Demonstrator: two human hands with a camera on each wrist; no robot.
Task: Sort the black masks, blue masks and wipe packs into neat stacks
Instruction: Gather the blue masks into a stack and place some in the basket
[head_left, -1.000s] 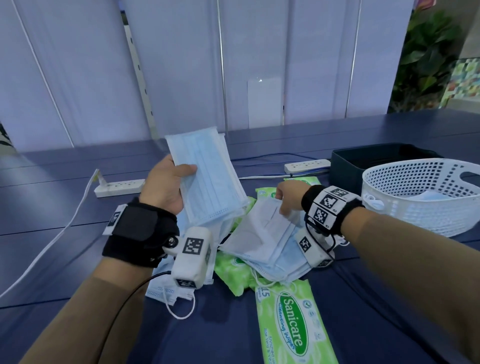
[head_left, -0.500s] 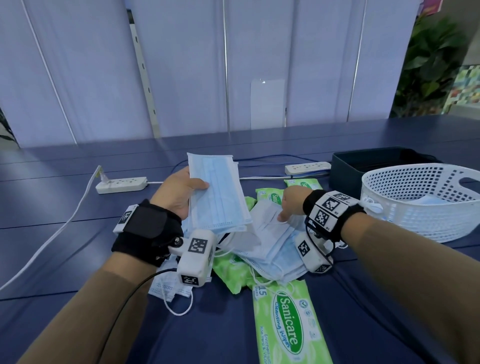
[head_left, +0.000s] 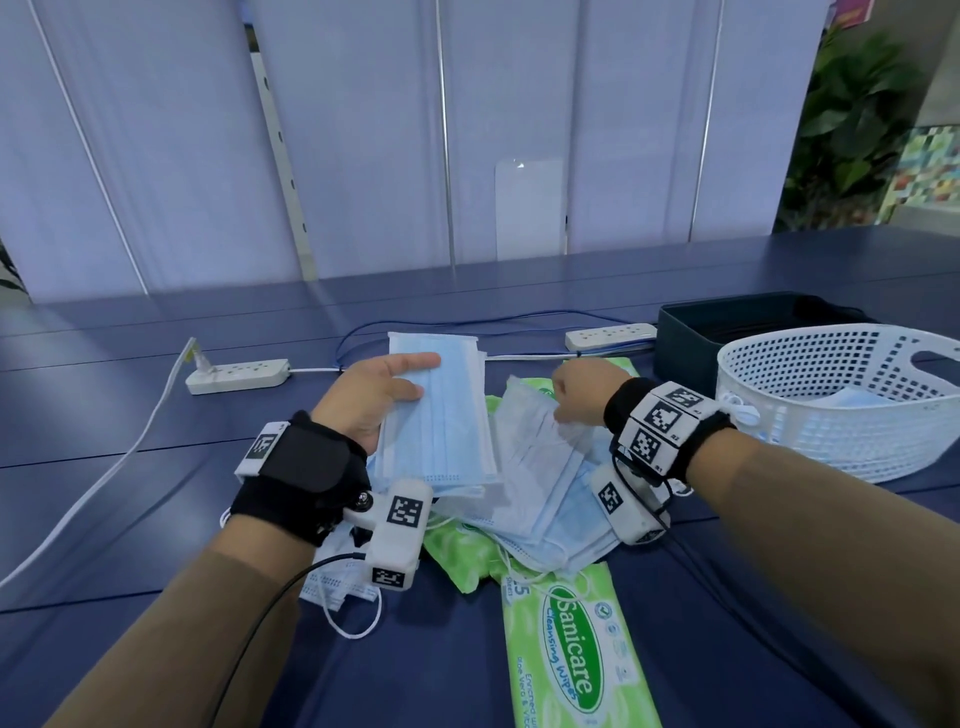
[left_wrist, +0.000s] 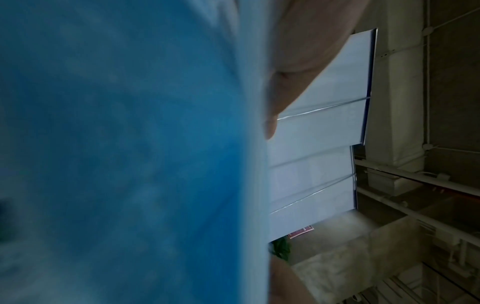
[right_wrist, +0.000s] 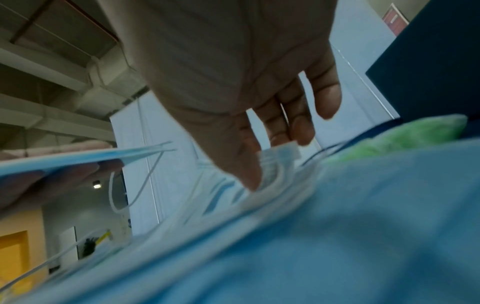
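Observation:
My left hand (head_left: 410, 374) grips a flat stack of blue masks (head_left: 436, 415), thumb on top, just above the heap; that stack fills the left wrist view (left_wrist: 130, 144). A loose pile of blue masks (head_left: 545, 493) lies at the table's middle. My right hand (head_left: 558, 410) pinches the far edge of the pile's top mask (right_wrist: 283, 152) between thumb and fingers. Green wipe packs lie around and under the pile: a Sanicare pack (head_left: 566, 649) in front, one (head_left: 462, 556) half buried, others (head_left: 608, 364) behind. I see no black masks.
A white perforated basket (head_left: 779, 415) with a blue mask inside stands at the right, a dark box (head_left: 691, 343) behind it. Two white power strips (head_left: 239, 374) (head_left: 610, 335) with cables lie at the back. More masks (head_left: 337, 587) sit under my left wrist.
My left hand has lowered its stack of blue masks from upright and high to nearly flat, close over the pile. My right hand stays at the pile's far edge, pinching a mask.

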